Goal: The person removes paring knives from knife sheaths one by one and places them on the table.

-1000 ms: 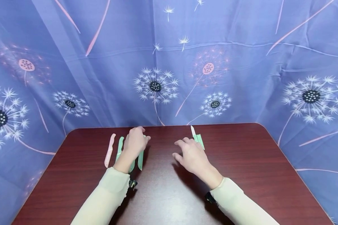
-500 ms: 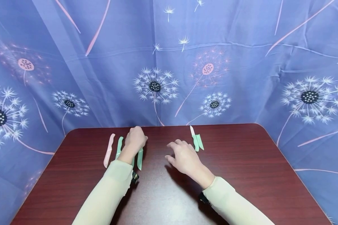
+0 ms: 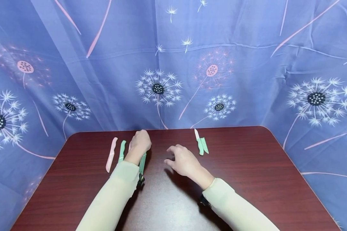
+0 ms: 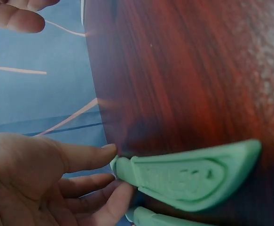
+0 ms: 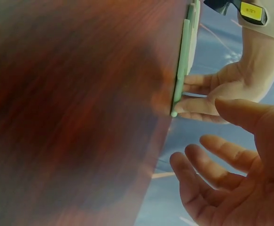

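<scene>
My left hand [image 3: 140, 141] is over the row of knives at the table's left. In the left wrist view its thumb and fingers pinch the narrow handle end of a green sheathed knife [image 4: 188, 179], whose broad sheath points away from the hand. In the head view the hand and sleeve hide part of that knife. Beside it lies another green piece [image 4: 162, 218]. My right hand [image 3: 183, 160] hovers over the middle of the table, fingers spread and slightly bent, holding nothing; its palm shows in the right wrist view.
Left of my left hand lie a pink sheathed knife [image 3: 111, 154] and a green knife [image 3: 122, 150]. At the back right, a small green-handled knife with a bare white blade [image 3: 200, 146] lies against its green sheath [image 3: 204, 145]. A blue dandelion-print curtain [image 3: 173, 64] hangs behind the table [image 3: 248, 166].
My right hand has moved left, away from the small bare-bladed knife, uncovering its handle. My left hand has drawn in its fingers on the green sheathed knife, which has shifted slightly at its near end.
</scene>
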Available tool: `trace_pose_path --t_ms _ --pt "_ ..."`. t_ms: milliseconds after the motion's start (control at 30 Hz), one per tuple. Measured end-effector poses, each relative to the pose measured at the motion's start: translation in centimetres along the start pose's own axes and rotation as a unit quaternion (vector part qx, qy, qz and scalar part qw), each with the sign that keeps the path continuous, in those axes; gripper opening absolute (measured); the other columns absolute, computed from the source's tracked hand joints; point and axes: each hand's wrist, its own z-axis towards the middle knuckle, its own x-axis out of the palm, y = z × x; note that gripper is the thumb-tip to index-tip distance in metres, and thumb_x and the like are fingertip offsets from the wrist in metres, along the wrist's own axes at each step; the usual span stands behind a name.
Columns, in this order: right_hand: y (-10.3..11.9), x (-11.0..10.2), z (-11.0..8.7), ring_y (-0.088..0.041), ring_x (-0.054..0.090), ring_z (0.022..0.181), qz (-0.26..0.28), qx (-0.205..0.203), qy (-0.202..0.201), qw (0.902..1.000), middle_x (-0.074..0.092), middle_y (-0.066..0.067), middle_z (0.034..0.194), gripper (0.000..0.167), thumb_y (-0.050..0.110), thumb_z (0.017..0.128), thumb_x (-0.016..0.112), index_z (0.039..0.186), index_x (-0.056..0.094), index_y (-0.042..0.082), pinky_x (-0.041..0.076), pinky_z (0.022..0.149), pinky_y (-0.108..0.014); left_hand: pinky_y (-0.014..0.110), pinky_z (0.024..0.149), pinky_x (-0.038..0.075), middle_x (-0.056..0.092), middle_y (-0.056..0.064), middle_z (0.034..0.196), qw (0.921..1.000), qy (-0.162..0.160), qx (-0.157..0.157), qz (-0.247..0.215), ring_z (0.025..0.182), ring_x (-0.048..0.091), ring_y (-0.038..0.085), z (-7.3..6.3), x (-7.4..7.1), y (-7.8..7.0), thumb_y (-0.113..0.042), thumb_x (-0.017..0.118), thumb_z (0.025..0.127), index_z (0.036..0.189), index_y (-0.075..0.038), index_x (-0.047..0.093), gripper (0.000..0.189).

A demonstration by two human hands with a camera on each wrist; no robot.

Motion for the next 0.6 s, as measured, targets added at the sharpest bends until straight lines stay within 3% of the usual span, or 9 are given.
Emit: trace_pose_path --t_ms 367,600 --pt "0.3 0.8 0.7 -0.026 0.070 0.103 0.016 0.020 0.020 0.9995 0.071 -0.012 0.114 0.041 0.030 0.098 0.078 0.131 0.070 0.007 0.057 0.091 -0.045 0.046 0.078 0.058 0.073 0.022 0.116 0.9998 0.010 -0.016 -0.005 0.098 0.071 0.035 0.2 0.3 -0.2 -0.002 0.070 0.090 0.105 0.000 0.075 0.016" --pt "0.4 1.1 1.1 -0.030 0.069 0.116 0.019 0.024 0.027 0.9992 0.072 -0.013 0.125 0.042 0.030 0.098 0.078 0.132 0.070 0.006 0.055 0.099 -0.046 0.044 0.073 0.057 0.072 0.021 0.114 0.9998 0.009 -0.014 -0.010 0.093 0.071 0.034 0.2 0.4 -0.3 -0.006 0.073 0.089 0.102 0.000 0.075 0.014"
